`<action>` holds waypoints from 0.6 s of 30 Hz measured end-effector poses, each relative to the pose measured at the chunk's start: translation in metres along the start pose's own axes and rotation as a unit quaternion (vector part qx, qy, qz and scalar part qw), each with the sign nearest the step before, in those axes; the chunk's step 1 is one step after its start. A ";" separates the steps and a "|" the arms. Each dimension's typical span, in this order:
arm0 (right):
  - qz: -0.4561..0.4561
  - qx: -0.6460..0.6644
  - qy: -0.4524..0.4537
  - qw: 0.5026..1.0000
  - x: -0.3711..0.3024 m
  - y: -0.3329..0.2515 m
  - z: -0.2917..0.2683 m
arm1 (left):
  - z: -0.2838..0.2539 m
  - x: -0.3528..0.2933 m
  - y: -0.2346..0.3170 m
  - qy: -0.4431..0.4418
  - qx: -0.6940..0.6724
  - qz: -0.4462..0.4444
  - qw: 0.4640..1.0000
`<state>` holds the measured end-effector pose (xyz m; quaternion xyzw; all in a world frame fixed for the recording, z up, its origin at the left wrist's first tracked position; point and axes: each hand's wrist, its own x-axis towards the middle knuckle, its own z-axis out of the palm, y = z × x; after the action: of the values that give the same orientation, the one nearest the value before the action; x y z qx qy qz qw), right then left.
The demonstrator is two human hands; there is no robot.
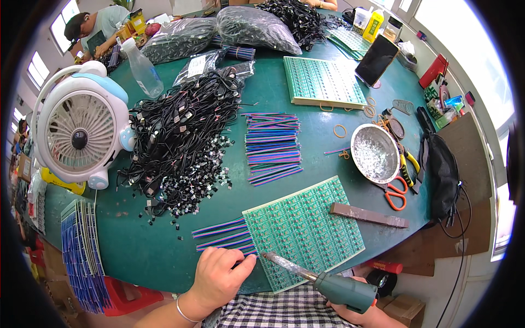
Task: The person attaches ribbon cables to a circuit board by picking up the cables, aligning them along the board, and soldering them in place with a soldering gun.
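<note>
A green circuit board panel (303,232) lies at the near edge of the table, covered in rows of small parts. Strips of blue, pink and dark wires (221,229) stick out from its left edge. My left hand (221,275) is closed at that edge, thumb and fingers pinching a wire whose end they partly hide. In my right hand (350,315) is a soldering iron (344,291) with a dark green handle, its fingers wrapped under the grip. The iron's tip rests at or just over the board's left edge, close to my left fingertips. A brown bar (369,215) lies across the board's right side.
Beyond the board lies a wire stack (273,143). Black cables (183,126) and a fan (79,136) stand left. To the right are a metal bowl (375,153), orange-handled scissors (396,194) and a phone (377,60). More panels (325,82) lie farther back.
</note>
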<state>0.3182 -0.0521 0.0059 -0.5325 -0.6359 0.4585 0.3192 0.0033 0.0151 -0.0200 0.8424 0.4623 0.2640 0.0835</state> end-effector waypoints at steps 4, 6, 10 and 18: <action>0.015 0.017 -0.005 1.000 0.000 -0.001 0.001 | 0.001 0.001 0.000 0.006 -0.001 0.002 1.000; 0.024 0.023 0.003 0.999 -0.001 -0.002 0.002 | 0.001 0.001 0.000 0.007 0.000 0.000 1.000; 0.000 -0.002 0.006 1.000 0.000 -0.002 0.002 | 0.000 0.001 0.002 0.006 0.004 -0.004 1.000; -0.016 -0.007 -0.006 1.000 -0.001 0.000 0.000 | 0.000 0.001 0.002 0.008 0.014 0.005 1.000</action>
<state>0.3190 -0.0530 0.0059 -0.5214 -0.6493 0.4525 0.3190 0.0055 0.0151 -0.0192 0.8438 0.4621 0.2647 0.0663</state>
